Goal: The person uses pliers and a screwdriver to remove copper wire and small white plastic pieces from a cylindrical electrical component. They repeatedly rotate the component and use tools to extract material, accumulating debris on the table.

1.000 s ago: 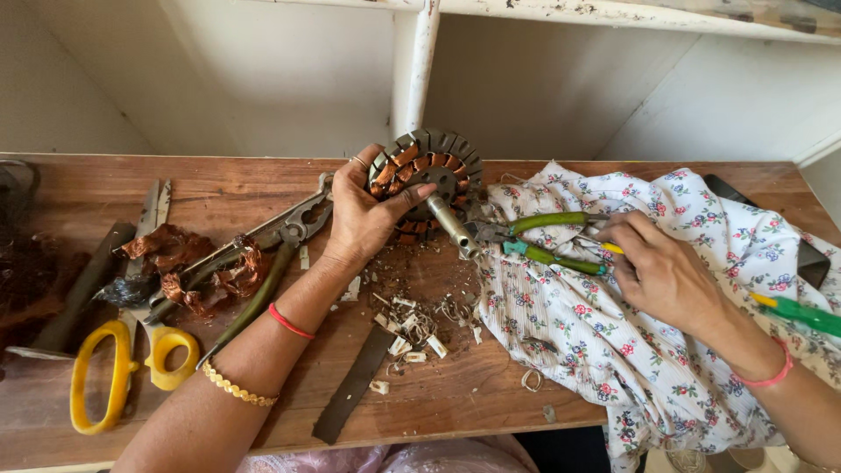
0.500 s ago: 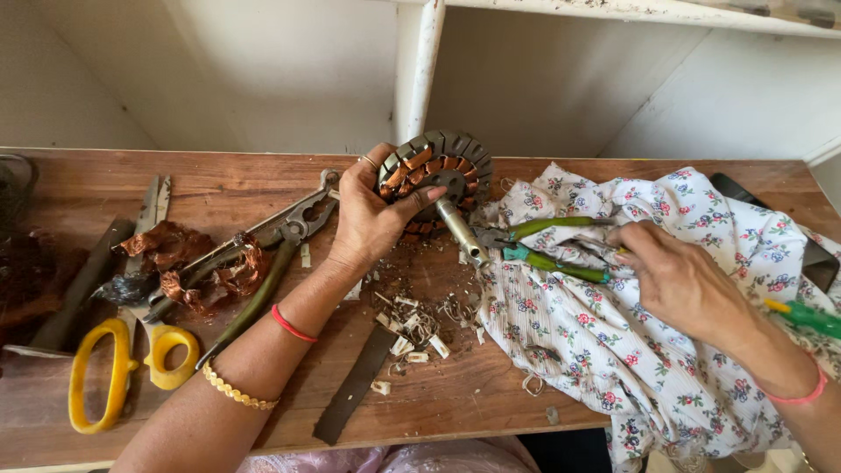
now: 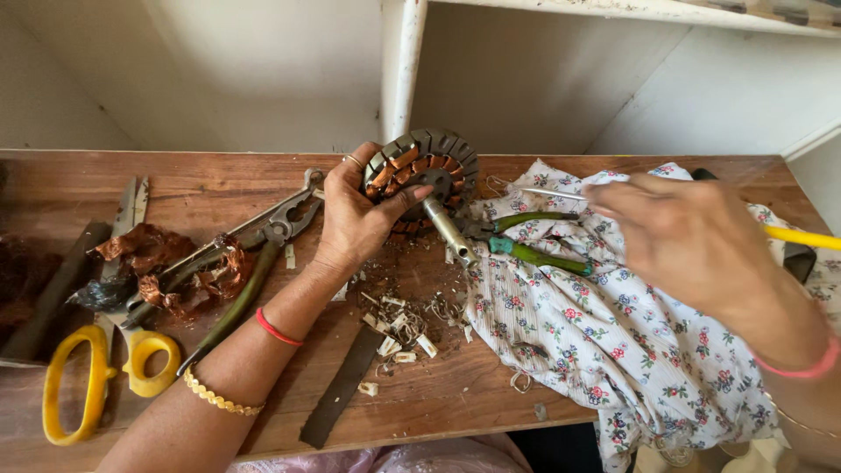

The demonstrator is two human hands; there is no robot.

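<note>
Round copper-wound motor stator (image 3: 427, 178) clamped by left hand (image 3: 357, 219) | thin metal pick (image 3: 552, 194) pinched by right hand (image 3: 688, 241) at 3 o'clock | stripped scraps (image 3: 405, 326) on wooden bench (image 3: 210, 188); windings partly left.

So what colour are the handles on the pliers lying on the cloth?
Green, seen in the head view: the pliers lie on the floral cloth.

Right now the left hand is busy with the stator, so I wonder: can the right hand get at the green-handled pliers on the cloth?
Probably yes. The right hand hovers just right of the green-handled pliers, which lie uncovered on the floral cloth. But it already holds a yellow-handled tool, so its grip is occupied.
</note>
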